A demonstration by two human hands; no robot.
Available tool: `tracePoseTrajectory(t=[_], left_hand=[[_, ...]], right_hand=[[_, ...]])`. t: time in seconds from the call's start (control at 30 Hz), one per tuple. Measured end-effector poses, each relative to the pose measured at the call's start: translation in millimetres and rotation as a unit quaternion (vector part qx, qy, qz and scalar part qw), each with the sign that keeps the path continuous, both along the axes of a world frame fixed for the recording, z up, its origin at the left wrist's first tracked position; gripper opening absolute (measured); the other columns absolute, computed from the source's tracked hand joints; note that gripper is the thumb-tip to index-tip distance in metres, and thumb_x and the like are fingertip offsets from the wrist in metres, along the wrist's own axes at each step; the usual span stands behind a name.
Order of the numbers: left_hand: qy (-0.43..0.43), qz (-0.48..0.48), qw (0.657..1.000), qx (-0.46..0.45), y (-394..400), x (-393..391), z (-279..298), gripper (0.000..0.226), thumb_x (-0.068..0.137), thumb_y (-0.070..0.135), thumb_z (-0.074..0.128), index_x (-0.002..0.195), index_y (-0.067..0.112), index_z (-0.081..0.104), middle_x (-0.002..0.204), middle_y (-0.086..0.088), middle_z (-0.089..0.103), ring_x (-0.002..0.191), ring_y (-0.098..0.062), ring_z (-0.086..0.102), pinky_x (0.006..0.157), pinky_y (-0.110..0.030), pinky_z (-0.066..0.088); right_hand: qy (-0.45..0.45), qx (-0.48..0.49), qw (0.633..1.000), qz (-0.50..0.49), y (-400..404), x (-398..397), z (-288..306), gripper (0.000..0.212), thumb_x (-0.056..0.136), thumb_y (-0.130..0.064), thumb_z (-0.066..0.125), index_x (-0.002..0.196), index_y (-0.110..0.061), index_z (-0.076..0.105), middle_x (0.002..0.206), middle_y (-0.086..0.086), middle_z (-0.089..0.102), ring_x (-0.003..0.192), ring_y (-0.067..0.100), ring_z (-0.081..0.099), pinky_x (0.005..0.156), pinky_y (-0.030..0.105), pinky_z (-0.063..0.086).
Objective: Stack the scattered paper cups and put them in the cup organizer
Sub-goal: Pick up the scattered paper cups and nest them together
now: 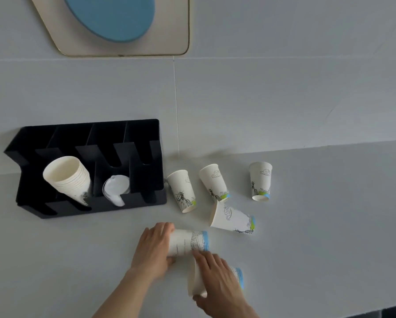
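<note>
Lying sideways, two white printed cups with blue bases are wrapped by left hand (154, 251) and right hand (217, 281) fingers.

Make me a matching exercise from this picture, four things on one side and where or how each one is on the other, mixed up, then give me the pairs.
Things:
1. Stack of cups
2. Clear lids
3. Cup in the left hand
4. Far right cup

States:
A. Standing upside down, alone on the counter
B. Lying on its side, gripped at the mouth end
C. Nested together in the organizer's left slot
D. In the organizer slot right of the stack

Pairs: 1-C, 2-D, 3-B, 4-A
</note>
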State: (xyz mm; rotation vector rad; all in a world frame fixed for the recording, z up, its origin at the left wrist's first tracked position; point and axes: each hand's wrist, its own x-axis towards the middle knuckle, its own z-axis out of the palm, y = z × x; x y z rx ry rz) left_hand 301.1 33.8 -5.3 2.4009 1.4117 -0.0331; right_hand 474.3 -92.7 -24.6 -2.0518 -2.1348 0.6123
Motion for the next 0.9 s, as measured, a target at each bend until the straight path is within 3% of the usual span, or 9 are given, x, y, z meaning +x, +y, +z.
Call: tracePoseTrajectory(t=[0.07,0.17,0.33,0.47,0.6,0.7,0.8,0.9], left_hand=[[-0.054,0.048,0.997,-0.03,-2,-10,7,0.071,0.065,0.042,0.079,0.123,0.033,0.039,0.125,0.006,0.042,0.102,-0.021,0.054,0.092,-0.031,0.045],[-0.137,0.118,0.982,-0.052,0,-30,20,0.071,0.066,0.036,0.076,0.126,0.038,0.037,0.125,0.01,0.031,0.099,-0.018,0.056,0.082,-0.028,0.051],[-0.184,0.08,0.979,-0.022,0,-32,38,0.103,0.064,0.034,0.072,0.149,0.038,0.014,0.134,0.018,0.03,0.121,-0.007,0.038,0.106,-0.029,0.04],[-0.219,0.087,0.972,-0.021,-12,-16,28,0.101,0.062,0.042,0.072,0.149,0.031,0.022,0.139,0.018,0.036,0.128,-0.007,0.039,0.108,-0.031,0.04],[-0.269,0.134,0.953,-0.04,-23,-7,21,0.105,0.054,0.05,0.081,0.145,0.033,0.031,0.128,0.022,0.047,0.119,0.0,0.044,0.097,-0.027,0.049],[-0.31,0.15,0.938,-0.038,-27,2,24,0.111,0.05,0.05,0.089,0.143,0.039,0.03,0.127,0.032,0.047,0.118,-0.001,0.049,0.094,-0.026,0.052],[-0.336,0.165,0.926,-0.042,-26,8,25,0.115,0.05,0.04,0.09,0.137,0.059,0.016,0.123,0.047,0.04,0.117,-0.004,0.052,0.094,-0.028,0.051],[-0.338,0.173,0.924,-0.053,-27,10,23,0.122,0.049,0.039,0.09,0.13,0.071,0.005,0.122,0.04,0.043,0.115,-0.006,0.054,0.09,-0.023,0.051]], right_hand=[[0.051,0.03,0.996,-0.06,3,10,11,0.101,0.062,-0.053,0.07,0.153,-0.024,0.034,0.138,-0.005,0.047,0.125,0.023,0.053,0.099,0.03,0.045],[0.109,0.1,0.98,-0.134,17,29,35,0.104,0.06,-0.06,0.072,0.15,-0.019,0.041,0.125,-0.009,0.052,0.118,0.021,0.053,0.092,0.031,0.048],[0.277,0.179,0.926,-0.184,63,33,112,0.102,0.065,-0.054,0.08,0.152,-0.03,0.032,0.131,-0.017,0.051,0.121,0.01,0.049,0.097,0.028,0.043],[0.403,0.183,0.886,-0.136,78,18,155,0.096,0.066,-0.048,0.085,0.146,-0.033,0.035,0.131,-0.016,0.056,0.12,0.008,0.057,0.096,0.016,0.047],[0.397,0.17,0.896,-0.106,75,4,145,0.094,0.069,-0.037,0.087,0.147,-0.035,0.035,0.133,-0.012,0.056,0.124,0.013,0.056,0.099,0.024,0.049],[0.342,0.163,0.922,-0.081,68,0,121,0.093,0.07,-0.034,0.085,0.148,-0.034,0.035,0.136,-0.016,0.051,0.128,0.004,0.05,0.101,0.013,0.041],[0.283,0.134,0.949,-0.046,61,0,94,0.093,0.074,-0.044,0.08,0.152,-0.031,0.031,0.139,-0.014,0.048,0.125,0.0,0.05,0.1,0.023,0.049],[0.252,0.103,0.962,-0.031,57,3,74,0.099,0.077,-0.062,0.074,0.157,-0.024,0.03,0.153,-0.015,0.04,0.136,0.001,0.045,0.108,0.026,0.045]])
